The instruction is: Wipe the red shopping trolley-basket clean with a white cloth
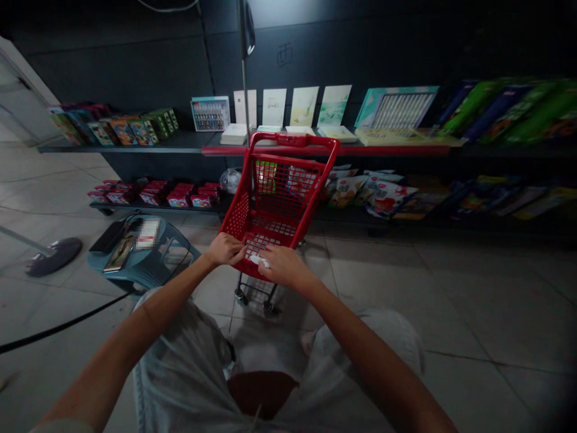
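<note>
A small red shopping cart (279, 192) stands on the tiled floor in front of me, its basket tilted toward me. My left hand (225, 248) grips the near rim of the basket with curled fingers. My right hand (282, 264) rests on the same rim just to the right, closed on a small white cloth or wipe (260, 260) pressed against the red mesh. I am seated, knees in light trousers below my arms.
Dark shelves (189, 144) behind the cart carry books, paint sets and boxed goods. A teal plastic stool (144, 252) with a phone and items stands at left. A fan base (56, 252) and a black cable (63, 325) lie on the floor at left.
</note>
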Demonstrator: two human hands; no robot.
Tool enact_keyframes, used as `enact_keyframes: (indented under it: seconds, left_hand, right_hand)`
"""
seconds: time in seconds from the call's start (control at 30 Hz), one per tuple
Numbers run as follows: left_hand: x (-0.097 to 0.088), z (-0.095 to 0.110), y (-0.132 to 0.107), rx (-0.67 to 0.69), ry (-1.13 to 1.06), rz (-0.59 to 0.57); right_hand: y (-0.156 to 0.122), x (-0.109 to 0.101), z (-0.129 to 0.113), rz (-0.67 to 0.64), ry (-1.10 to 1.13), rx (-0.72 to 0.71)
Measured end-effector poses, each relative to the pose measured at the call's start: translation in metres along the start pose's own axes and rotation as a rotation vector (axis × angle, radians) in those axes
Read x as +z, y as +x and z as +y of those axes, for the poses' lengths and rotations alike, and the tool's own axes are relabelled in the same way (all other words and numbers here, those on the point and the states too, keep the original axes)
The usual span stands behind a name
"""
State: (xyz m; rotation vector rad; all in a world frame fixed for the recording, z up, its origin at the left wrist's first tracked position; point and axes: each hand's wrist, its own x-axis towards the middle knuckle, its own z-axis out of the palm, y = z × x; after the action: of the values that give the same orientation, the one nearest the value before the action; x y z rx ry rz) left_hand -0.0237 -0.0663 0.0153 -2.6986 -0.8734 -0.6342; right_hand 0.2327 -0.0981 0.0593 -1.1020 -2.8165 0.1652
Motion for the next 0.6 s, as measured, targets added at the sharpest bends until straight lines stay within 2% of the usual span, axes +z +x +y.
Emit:
enact_keyframes:
  seconds: [0.23,0.4,0.6]
  left_hand:
    - [0.009,-0.01,0.003,-0.034,0.013,0.011]
    - [0.015,-0.022,0.005,-0.072,-0.026,0.043]
    - [0.022,-0.031,0.01,-0.18,-0.052,0.042]
  right_hand:
    - [0.0,0.008,-0.001,0.059,-0.005,0.071]
    - [-0.001,0.011,0.003,0.112,-0.019,0.047]
    - [-0.004,0.001,0.03,0.163,-0.036,0.016]
